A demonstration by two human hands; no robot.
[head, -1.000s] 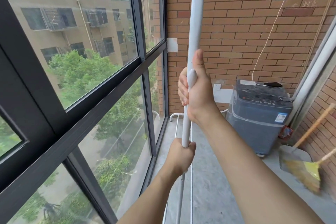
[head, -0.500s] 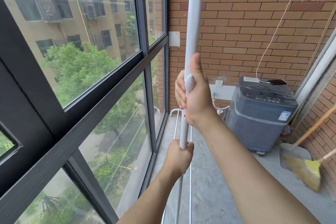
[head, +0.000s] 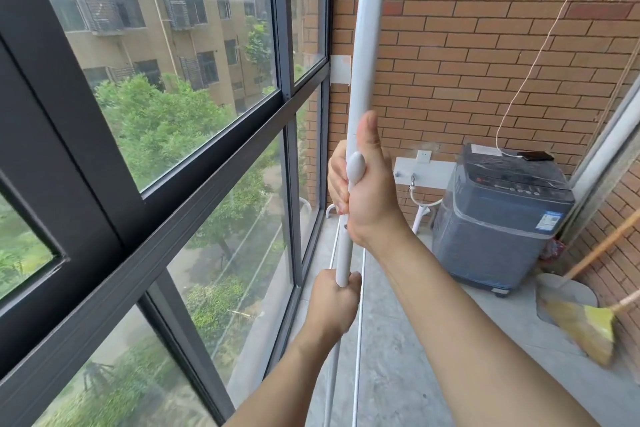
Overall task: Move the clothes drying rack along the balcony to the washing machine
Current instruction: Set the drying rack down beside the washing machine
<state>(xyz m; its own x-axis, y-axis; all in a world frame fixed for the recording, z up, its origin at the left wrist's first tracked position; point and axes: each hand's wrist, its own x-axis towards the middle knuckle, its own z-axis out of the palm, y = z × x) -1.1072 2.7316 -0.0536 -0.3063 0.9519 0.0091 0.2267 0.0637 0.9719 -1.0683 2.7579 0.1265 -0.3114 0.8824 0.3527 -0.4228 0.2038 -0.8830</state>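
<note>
The rack (head: 363, 55) is folded into a tall, thin bundle of white tubes, held nearly upright between the window and the person. It looks light for its length and stiff, so it should carry without sagging, but it is top-heavy in reach: the tip stands well above the upper hand and could swing into the glass or the brick wall. The painted tube looks smooth and may slip through a loose grip. The thick main pole is the sound place to hold; the thin rails (head: 358, 340) below would likely flex and pinch.

The right hand (head: 369, 191) is wrapped tight around the pole at about mid-height, thumb pointing up along the tube, fingers curled round the far side, with a rounded plastic knob (head: 355, 167) just under the thumb. The left hand (head: 332, 303) is closed in a fist around the same pole below the right, knuckles toward the camera. Both forearms reach forward and up, the right one crossing above the left.

The washer (head: 498, 218) stands ahead and to the right of both hands, against the brick wall, well apart from the rack. A broom (head: 585, 322) leans further right. Whether the rack's feet touch the floor (head: 415, 374) is hard to tell from here.
</note>
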